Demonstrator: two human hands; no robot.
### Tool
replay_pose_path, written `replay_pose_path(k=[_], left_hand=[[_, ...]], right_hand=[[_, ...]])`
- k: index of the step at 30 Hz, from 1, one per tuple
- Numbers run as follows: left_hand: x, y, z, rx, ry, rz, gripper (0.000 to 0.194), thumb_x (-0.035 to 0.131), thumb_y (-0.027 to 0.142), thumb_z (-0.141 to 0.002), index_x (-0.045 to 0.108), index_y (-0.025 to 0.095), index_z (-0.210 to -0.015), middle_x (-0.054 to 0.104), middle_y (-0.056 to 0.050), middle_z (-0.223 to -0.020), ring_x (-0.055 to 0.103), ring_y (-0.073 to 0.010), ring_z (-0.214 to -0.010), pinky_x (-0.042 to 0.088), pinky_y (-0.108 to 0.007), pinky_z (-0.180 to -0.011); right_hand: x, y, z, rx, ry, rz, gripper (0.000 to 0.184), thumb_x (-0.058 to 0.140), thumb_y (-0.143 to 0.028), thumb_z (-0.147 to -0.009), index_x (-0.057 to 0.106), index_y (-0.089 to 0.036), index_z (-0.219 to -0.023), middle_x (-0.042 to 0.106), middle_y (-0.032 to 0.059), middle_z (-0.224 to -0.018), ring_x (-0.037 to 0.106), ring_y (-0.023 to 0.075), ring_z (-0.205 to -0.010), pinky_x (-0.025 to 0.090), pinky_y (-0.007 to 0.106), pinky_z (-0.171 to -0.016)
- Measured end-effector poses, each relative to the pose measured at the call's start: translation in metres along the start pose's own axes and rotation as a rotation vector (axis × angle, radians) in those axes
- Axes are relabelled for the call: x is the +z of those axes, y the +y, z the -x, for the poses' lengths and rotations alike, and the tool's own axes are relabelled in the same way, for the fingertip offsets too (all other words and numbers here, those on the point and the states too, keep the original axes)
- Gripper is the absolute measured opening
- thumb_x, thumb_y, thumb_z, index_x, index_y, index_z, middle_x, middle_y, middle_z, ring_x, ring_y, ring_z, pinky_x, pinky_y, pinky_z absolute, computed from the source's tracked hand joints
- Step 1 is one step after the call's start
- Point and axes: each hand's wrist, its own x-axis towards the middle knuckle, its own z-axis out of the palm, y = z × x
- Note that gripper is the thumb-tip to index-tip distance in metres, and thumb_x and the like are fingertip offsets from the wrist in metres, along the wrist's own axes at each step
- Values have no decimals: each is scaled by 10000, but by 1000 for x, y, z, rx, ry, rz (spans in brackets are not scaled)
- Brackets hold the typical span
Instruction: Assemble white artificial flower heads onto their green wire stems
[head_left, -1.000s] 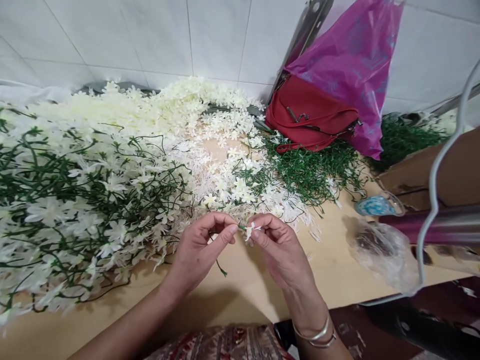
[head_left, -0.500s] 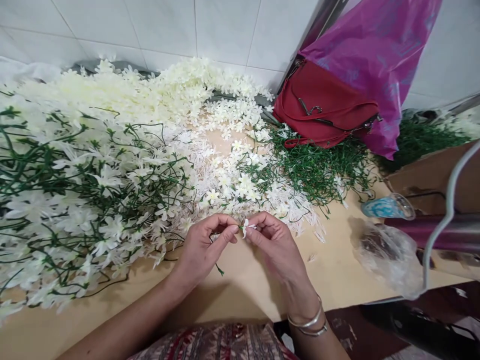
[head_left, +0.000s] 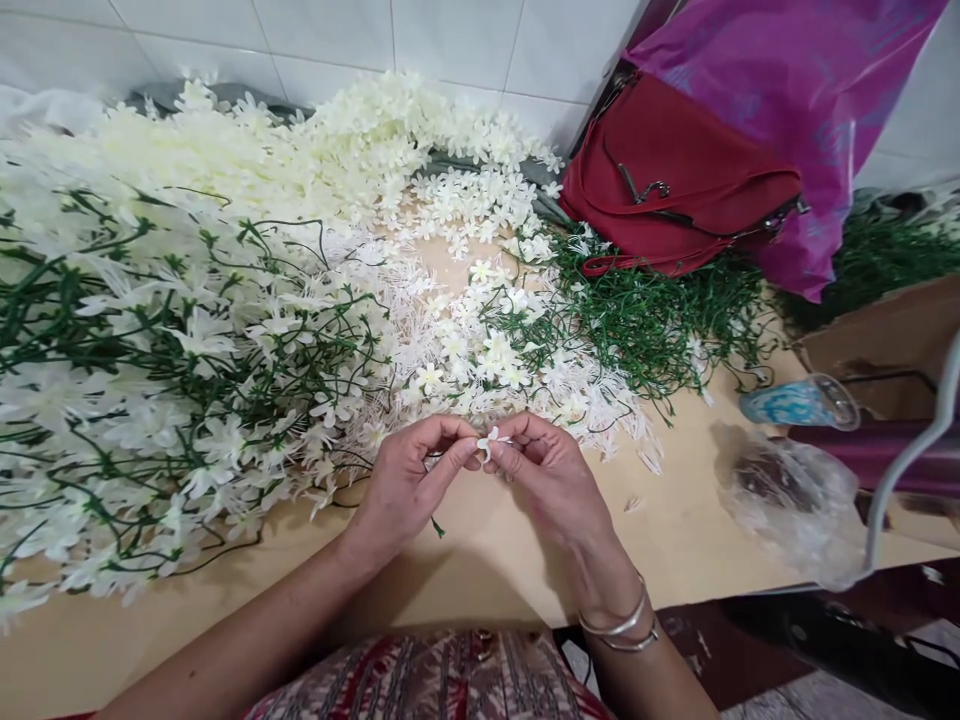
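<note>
My left hand (head_left: 409, 488) is closed in a pinch on a thin green plastic stem (head_left: 438, 527), whose lower end pokes out beneath the fingers. Between both sets of fingertips a small white artificial flower (head_left: 488, 442) shows its petals. Thumb and forefinger of my right hand (head_left: 555, 485) press together on that flower. The exact spot where stem and blossom meet is hidden by the fingers. Just beyond the hands lie loose white blossoms (head_left: 499, 355) and thin white strands (head_left: 611, 400). Finished-looking flowers on green stems (head_left: 202, 350) are heaped to the left.
Pale yellow blossoms (head_left: 262, 150) are piled along the tiled wall. Green stems (head_left: 645, 320) lie below a red handbag (head_left: 690, 170) and a purple plastic bag (head_left: 810, 120). At right are a blue-and-clear plastic cup (head_left: 795, 402), a clear bag (head_left: 799, 500) and a grey cable (head_left: 911, 455).
The fingertips of both hands have drawn closer together around the flower, and its petals now face upward between them. The view has shifted slightly.
</note>
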Motion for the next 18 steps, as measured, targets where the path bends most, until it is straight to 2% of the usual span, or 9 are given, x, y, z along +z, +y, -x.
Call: replay_pose_path(k=[10,18], left_hand=[[1,-1,-2,-20,1,41,158,629,292,-1028,691,181,-933,766,-26,-835,722,-157,-795,558,-263,-773],[3,-9,0,-24,8,35,184,642,365,-1036,707,199,-1082,767,-22,-893,737,-156,-825,564,-265,-796]], right_hand=[[0,-7,-5,43,-43,-34,289,940,-438,-726,742,-237,-789,712,-18,-703,650,163,-690,539,347,-763],[-1,-8,-7,81,-18,-163,325,986,-414,-673,749,-229,-797,706,-34,-690,625,130,-657,504,302,-769]])
